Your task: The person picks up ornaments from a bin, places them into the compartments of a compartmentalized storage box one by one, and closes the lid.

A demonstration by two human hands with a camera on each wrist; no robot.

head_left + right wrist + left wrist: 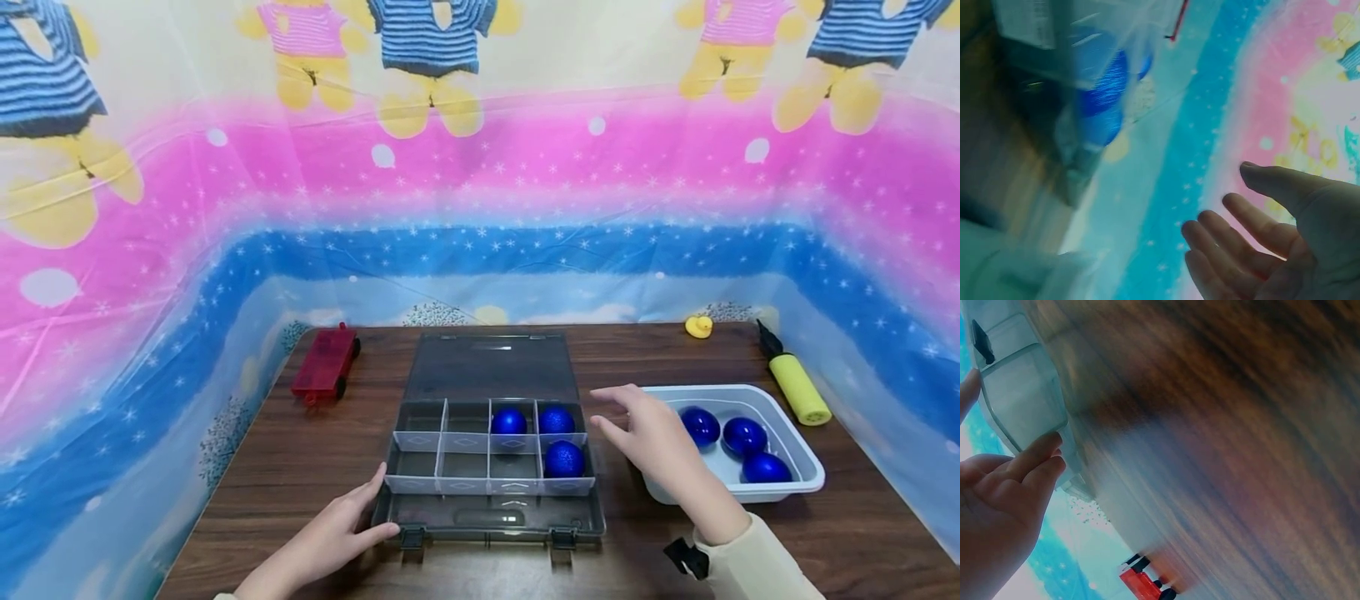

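Observation:
My left hand (337, 529) rests against the front left corner of a grey divided plastic box (487, 512), fingers at its side and thumb at its front edge. The box's lid lies back. Three blue balls sit in its right-hand compartments: a smooth ball (509, 423), a glittery ball (557, 420) behind, and a glittery ball (564, 460) in front. Holding nothing, my right hand (660, 442) hovers over the left rim of a white tub (806, 454), fingers extended toward the box. Three shiny blue balls lie in the tub, including one ball (744, 436) in the middle.
A red toy car (325, 365) stands at the back left of the wooden table (300, 475). At the back right are a yellow rubber duck (698, 327) and a yellow-green hand pump (798, 387) with a black nozzle. A printed cloth (525, 242) hangs around the table.

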